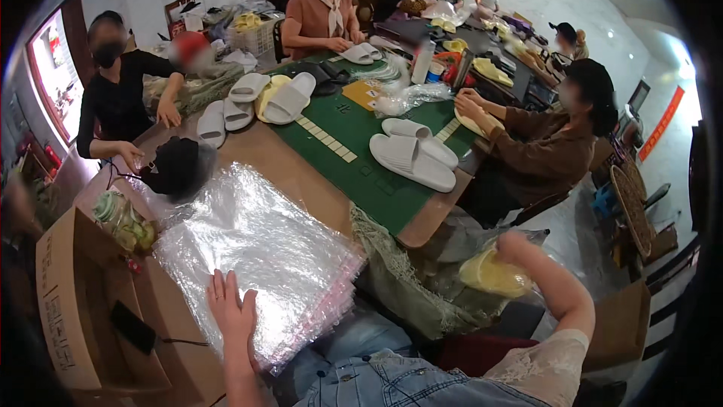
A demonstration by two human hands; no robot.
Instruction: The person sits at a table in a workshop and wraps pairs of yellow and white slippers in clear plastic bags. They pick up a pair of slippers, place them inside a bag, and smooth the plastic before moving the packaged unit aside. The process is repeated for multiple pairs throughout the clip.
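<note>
My left hand (232, 307) lies flat with its fingers stretched out on a thick stack of shiny clear plastic bags (256, 241). The stack has a pinkish edge along its right side. Off to the right, past the table corner, my right hand (517, 247) is closed on the gathered top of a clear plastic bag (536, 237). Yellow slippers (493, 274) show through that bag, hanging beside the table; their exact number is hard to make out. My right fingertips are partly hidden.
An open cardboard box (83, 294) stands left of the stack, near a glass jar (124, 220) and a black cap (177, 166). White slippers (413, 158) rest on the green mat (316, 136). Several people work around the tables. A fringed cloth (399, 271) hangs over the near edge.
</note>
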